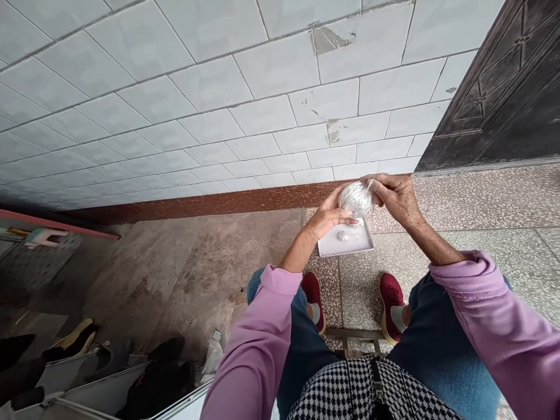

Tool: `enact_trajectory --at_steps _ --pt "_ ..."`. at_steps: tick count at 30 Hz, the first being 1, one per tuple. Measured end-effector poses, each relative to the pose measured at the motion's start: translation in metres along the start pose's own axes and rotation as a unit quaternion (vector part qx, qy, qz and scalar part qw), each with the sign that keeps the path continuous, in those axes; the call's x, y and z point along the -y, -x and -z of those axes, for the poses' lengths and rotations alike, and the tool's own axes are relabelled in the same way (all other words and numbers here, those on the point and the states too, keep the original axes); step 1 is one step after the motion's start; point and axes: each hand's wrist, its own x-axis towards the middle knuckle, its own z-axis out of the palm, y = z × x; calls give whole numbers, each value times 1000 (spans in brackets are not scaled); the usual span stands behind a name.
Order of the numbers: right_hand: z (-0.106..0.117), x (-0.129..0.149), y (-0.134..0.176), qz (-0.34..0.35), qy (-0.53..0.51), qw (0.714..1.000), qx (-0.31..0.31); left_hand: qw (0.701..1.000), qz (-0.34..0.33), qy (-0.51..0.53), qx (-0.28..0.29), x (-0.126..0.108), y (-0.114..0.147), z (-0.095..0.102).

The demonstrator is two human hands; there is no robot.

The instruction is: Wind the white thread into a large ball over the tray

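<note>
A shiny, silvery-white ball of wound cord (356, 199) is held up in front of me, above the floor. My left hand (328, 214) is wrapped round its left side and underside. At its upper right, my right hand (392, 195) pinches a strand of the cord between thumb and fingers. Below the ball lies a shallow white tray (345, 248) on the floor, partly hidden by my left hand. Inside it sits a small tangled clump of similar cord (344, 235), with a loose end trailing to the right.
Ahead stands a white tiled wall (262, 140) with a brown skirting strip, and a dark door (503, 105) is at the right. My feet in red shoes (391, 294) flank the space before the tray. At lower left is a rack with shoes (105, 373).
</note>
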Motion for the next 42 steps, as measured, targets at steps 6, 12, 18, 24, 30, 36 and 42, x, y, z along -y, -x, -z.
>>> enact_trajectory --at_steps 6,12,18,24,30,36,42 --pt "3 19 4 4 -31 998 47 995 -24 95 16 -2 -3 4" --pt "13 29 4 -23 -53 992 112 997 19 63 51 8 -5 6" --pt "26 12 3 -25 38 993 106 998 -23 -41 37 13 -5 5" --pt "23 -14 6 -32 152 980 128 932 -183 -314 -11 8 -1 6" --pt "4 -32 8 -83 179 974 109 905 -184 -384 -23 35 1 2" --pt "-8 -47 2 -104 105 989 1 970 -79 -228 4 45 -4 5" --pt "-11 -37 0 -103 21 994 -27 999 -44 -28 -12 29 -1 2"
